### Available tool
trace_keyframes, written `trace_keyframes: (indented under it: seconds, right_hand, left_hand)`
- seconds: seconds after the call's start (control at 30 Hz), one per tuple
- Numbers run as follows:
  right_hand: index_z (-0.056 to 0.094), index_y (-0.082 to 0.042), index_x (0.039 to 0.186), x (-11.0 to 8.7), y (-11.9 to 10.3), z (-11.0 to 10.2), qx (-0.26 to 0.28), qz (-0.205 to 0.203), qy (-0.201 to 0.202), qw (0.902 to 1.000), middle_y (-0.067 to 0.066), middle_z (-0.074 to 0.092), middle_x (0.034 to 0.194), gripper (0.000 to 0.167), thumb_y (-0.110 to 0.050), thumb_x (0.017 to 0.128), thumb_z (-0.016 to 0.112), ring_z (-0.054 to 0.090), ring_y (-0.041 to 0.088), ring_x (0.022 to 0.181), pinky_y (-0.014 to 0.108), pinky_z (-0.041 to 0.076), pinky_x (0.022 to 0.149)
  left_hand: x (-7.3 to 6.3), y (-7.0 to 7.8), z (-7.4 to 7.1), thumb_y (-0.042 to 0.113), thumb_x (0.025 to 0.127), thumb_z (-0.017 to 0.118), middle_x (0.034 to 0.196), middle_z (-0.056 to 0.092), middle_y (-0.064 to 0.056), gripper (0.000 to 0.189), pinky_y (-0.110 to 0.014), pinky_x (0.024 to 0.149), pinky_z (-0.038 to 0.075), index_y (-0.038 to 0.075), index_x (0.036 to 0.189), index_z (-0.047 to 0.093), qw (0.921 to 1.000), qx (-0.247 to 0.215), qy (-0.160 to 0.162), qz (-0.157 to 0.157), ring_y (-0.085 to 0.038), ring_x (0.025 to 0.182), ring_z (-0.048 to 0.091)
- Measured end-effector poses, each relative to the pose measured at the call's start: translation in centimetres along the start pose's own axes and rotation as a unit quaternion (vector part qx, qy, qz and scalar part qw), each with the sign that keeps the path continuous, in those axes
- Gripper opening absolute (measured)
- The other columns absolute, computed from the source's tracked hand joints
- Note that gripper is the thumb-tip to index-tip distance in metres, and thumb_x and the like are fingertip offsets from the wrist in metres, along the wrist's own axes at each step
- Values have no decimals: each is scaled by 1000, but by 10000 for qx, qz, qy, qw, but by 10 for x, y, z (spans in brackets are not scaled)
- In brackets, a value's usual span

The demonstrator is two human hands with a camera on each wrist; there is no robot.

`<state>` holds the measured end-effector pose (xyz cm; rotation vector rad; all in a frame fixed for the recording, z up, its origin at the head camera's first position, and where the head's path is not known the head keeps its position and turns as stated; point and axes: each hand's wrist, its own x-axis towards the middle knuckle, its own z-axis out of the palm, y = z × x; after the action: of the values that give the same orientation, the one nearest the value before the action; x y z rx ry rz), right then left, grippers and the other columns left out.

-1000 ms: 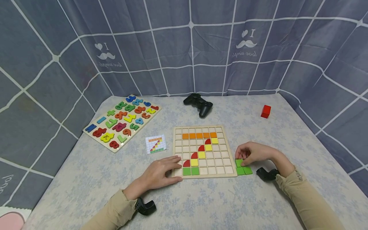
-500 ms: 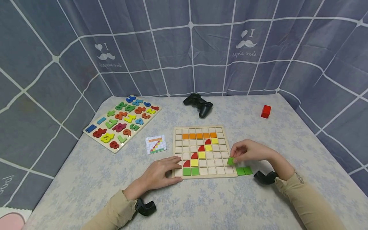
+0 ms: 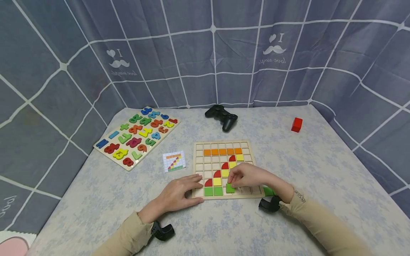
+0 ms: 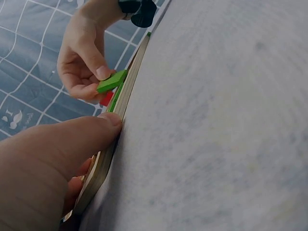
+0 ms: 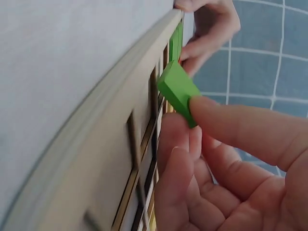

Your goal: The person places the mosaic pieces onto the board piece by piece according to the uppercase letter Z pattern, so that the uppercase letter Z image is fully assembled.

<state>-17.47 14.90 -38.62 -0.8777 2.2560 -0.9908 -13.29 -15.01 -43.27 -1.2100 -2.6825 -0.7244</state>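
A wooden grid board [image 3: 199,166] lies in the middle of the table, with orange, red, yellow and green pieces in its cells. My right hand [image 3: 248,175] pinches a green square tile [image 3: 230,188] between thumb and fingers, over the board's front row, just right of two green tiles [image 3: 213,191] lying side by side. In the right wrist view the held tile [image 5: 178,89] is tilted. My left hand [image 3: 176,193] rests at the board's front left corner, fingers on the left rim and thumb [image 4: 103,127] against the front edge.
Loose green tile [image 3: 269,191] lies by the board's right edge, partly behind the right wrist. A pattern card [image 3: 174,161] is left of the board. Farther back are a number puzzle [image 3: 137,137], a black game controller [image 3: 221,116] and a red block [image 3: 297,124].
My right hand has picked up a green tile from the small group right of the board and carried it left over the front row. The left hand has stayed in place.
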Motion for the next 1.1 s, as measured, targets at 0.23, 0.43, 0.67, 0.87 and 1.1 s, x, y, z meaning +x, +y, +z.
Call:
trace_keyframes:
  seconds: [0.23, 0.43, 0.67, 0.87, 1.1]
  right_hand:
    - [68, -11, 87, 8, -7, 9, -460, 102, 62, 9989, -8, 63, 77, 3, -10, 84, 68, 59, 7, 72, 24, 50, 67]
    - [68, -17, 80, 5, -10, 11, -1022, 214, 479, 9934, -13, 60, 73, 7, -11, 80, 73, 56, 5, 69, 24, 48, 64]
    - [67, -14, 85, -15, 1, -3, -575, 279, 550, 9964, -7, 58, 73, 11, -14, 78, 76, 54, 10, 67, 26, 48, 63]
    - [66, -8, 95, -37, 21, -20, -152, -138, 203, 9996, -5, 59, 77, 17, -17, 82, 74, 56, 10, 70, 26, 50, 65]
    - [65, -6, 97, -56, 42, -30, 96, -234, 189, 9995, -2, 62, 82, 22, -18, 81, 75, 59, 12, 72, 27, 52, 67]
  left_hand:
    - [0, 0, 0, 51, 85, 63, 133, 54, -5, 46, -37, 98, 44, 15, 113, 70, 10000, 18, 15, 6, -17, 124, 48]
    - [0, 0, 0, 50, 84, 64, 133, 55, -5, 46, -37, 98, 44, 15, 112, 70, 10000, -3, 40, 19, -17, 124, 48]
    - [1, 0, 0, 50, 84, 65, 132, 55, -6, 45, -37, 98, 44, 15, 112, 70, 10000, -15, 34, 33, -17, 124, 49]
    - [1, 0, 0, 50, 84, 64, 132, 55, -5, 45, -37, 98, 44, 15, 112, 70, 10000, 21, 47, 43, -17, 124, 49]
    - [1, 0, 0, 50, 84, 65, 132, 55, -6, 45, -37, 97, 44, 15, 112, 70, 9999, 28, 76, 71, -17, 123, 49]
